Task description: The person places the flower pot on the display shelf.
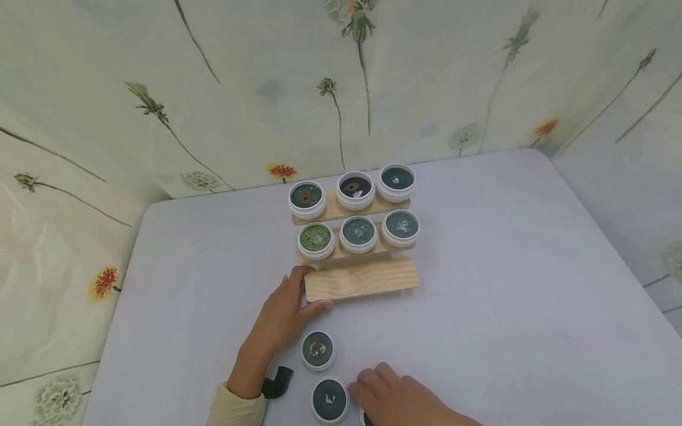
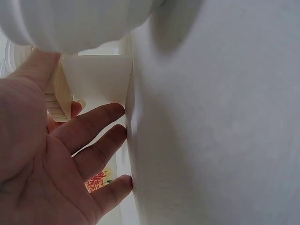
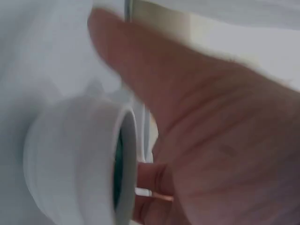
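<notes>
A tiered stand has three wooden shelves; its bare front shelf (image 1: 362,280) is gripped at the left end by my left hand (image 1: 285,307). In the left wrist view, the thumb and forefinger lie around the wooden end (image 2: 58,96), while the other fingers (image 2: 98,152) spread beneath toward the white cloth. My right hand (image 1: 399,396) hovers low at the front, over a partly hidden white pot (image 1: 365,419). Its thumb (image 3: 126,42) is extended, apart from the white pot (image 3: 75,159) in the right wrist view. Just left stands a pot with a dark top (image 1: 330,400).
Several white pots with green or dark patterned tops, such as this bright green one (image 1: 316,238), stand on the two rear shelves. Another pot (image 1: 318,349) is near my left wrist, beside a black strap piece (image 1: 277,383). A floral curtain (image 1: 298,89) hangs behind the white-covered table (image 1: 506,284).
</notes>
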Demonstrator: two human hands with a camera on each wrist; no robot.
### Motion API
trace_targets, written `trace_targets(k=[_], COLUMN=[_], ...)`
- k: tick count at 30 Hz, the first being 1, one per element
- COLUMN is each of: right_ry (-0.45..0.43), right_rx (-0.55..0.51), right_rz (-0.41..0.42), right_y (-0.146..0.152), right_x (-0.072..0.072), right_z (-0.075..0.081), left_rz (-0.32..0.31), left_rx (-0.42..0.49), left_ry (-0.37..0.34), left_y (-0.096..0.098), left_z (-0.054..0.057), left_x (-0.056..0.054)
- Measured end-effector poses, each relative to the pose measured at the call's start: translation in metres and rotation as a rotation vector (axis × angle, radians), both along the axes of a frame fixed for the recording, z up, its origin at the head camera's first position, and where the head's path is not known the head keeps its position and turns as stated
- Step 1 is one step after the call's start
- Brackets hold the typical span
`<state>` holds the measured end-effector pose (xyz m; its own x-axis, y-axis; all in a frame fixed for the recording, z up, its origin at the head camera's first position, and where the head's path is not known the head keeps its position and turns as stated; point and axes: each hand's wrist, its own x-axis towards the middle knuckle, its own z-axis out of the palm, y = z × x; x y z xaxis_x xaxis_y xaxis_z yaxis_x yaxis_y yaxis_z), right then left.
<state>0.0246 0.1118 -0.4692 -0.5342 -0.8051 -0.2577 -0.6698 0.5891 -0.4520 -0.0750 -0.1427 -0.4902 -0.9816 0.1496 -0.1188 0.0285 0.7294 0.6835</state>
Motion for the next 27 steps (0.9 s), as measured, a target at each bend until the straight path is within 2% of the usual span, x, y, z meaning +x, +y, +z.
trace_targets(k=[5,10,18,22,25,27], right_ry=[0.050,0.057,0.096,0.040,-0.008,0.005], right_rx=[0.040,0.064,0.097,0.114,0.139,0.147], right_rz=[0.015,0.046,-0.001,-0.078,-0.189,-0.253], right_y=[-0.005,-0.003,0.004,0.013,0.020,0.024], right_x=[0.002,0.000,-0.002,-0.009,-0.016,-0.021], right_z=[-0.002,-0.004,-0.011,-0.010,-0.006,-0.004], left_rz=[-0.002,-0.012,-0.005,-0.015,-0.016,-0.014], left_rx=[0.003,0.008,0.003,-0.001,-0.005,-0.002], left_ry=[0.010,0.021,0.011,0.020,0.027,0.033], left_y=[0.001,0.001,0.002,0.002,0.002,0.001], left_z=[0.000,-0.001,0.001,0.000,-0.001,-0.002], left_x=[0.001,0.001,0.001,0.000,0.000,0.000])
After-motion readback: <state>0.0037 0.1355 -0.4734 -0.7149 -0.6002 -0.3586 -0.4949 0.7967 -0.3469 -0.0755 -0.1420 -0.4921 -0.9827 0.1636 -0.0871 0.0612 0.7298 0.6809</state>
